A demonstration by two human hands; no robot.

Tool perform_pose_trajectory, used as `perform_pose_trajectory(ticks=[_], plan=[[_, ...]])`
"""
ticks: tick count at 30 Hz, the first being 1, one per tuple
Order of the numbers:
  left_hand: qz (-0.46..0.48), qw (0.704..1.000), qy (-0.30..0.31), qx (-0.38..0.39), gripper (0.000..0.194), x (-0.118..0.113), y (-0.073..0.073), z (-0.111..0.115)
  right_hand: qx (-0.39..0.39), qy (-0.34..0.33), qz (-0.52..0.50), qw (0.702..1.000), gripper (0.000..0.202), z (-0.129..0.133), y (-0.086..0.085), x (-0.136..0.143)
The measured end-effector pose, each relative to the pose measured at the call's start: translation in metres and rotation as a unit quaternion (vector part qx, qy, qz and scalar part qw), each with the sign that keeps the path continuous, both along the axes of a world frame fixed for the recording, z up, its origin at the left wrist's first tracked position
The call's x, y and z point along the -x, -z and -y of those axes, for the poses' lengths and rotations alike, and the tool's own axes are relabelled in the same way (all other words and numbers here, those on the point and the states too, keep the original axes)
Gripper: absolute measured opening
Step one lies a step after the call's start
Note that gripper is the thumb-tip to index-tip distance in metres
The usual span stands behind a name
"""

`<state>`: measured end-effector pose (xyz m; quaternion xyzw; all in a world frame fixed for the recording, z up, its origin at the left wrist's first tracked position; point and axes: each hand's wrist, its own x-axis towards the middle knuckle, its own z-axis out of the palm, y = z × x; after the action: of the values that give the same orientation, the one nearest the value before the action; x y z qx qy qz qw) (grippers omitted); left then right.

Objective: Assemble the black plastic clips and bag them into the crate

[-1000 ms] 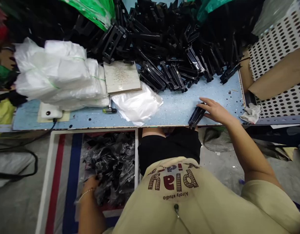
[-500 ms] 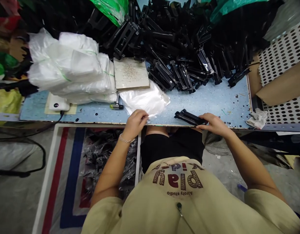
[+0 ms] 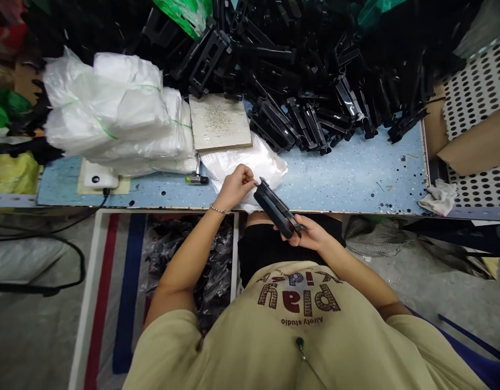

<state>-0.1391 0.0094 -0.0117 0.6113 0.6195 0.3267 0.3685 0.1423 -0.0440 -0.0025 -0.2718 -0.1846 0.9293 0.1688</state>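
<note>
My right hand (image 3: 309, 233) is closed round the near end of a long black plastic part (image 3: 274, 210), held tilted over the table's front edge. The part's far end points up and left, close to the fingertips of my left hand (image 3: 236, 187). Thumb and forefinger of that hand are pinched at the edge of a clear plastic bag (image 3: 250, 201), which lies over the front of the flat stack of bags (image 3: 270, 160). A pale, worn block (image 3: 220, 123) rests on the back of this stack. The bag's mouth is hard to make out.
Bundled clear bags (image 3: 119, 108) are piled at the left, behind a white box with a cable (image 3: 98, 174). A heap of black parts (image 3: 310, 108) fills the back. Below the table stands a bin of bagged parts (image 3: 217, 281). A perforated panel (image 3: 481, 92) is at right.
My right hand has lifted the black part off the table and brought it left, turning it toward my left hand. My left hand has moved slightly right and farther over the bags.
</note>
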Motion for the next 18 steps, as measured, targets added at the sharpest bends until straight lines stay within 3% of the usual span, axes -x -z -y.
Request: perform_pose_trajectory(ticks=[2, 6, 11, 13, 15, 16, 18], plan=[[-0.001, 0.998, 0.013, -0.055, 0.007, 0.002, 0.004, 0.002, 0.054, 0.005, -0.004, 0.999, 0.044, -0.001, 0.006, 0.007], [-0.096, 0.974, 0.076, -0.192, 0.031, 0.005, 0.008, 0.008, 0.117, -0.008, -0.015, 0.993, 0.044, -0.006, 0.013, 0.01], [-0.186, 0.921, 0.139, -0.311, 0.054, -0.021, -0.01, 0.036, 0.143, 0.017, -0.031, 0.989, 0.05, -0.023, 0.013, 0.034], [-0.158, 0.912, 0.168, -0.339, 0.061, -0.036, -0.018, 0.053, 0.094, 0.059, 0.007, 0.994, 0.047, -0.032, 0.011, 0.045], [-0.114, 0.915, 0.171, -0.348, 0.066, -0.047, -0.021, 0.067, -0.021, 0.09, 0.09, 0.992, 0.041, -0.037, 0.006, 0.052], [-0.097, 0.918, 0.169, -0.345, 0.067, -0.051, -0.02, 0.072, -0.103, 0.093, 0.147, 0.979, 0.037, -0.037, 0.003, 0.052], [-0.082, 0.925, 0.17, -0.33, 0.069, -0.056, -0.011, 0.076, -0.288, 0.071, 0.27, 0.916, 0.031, -0.036, -0.005, 0.049]])
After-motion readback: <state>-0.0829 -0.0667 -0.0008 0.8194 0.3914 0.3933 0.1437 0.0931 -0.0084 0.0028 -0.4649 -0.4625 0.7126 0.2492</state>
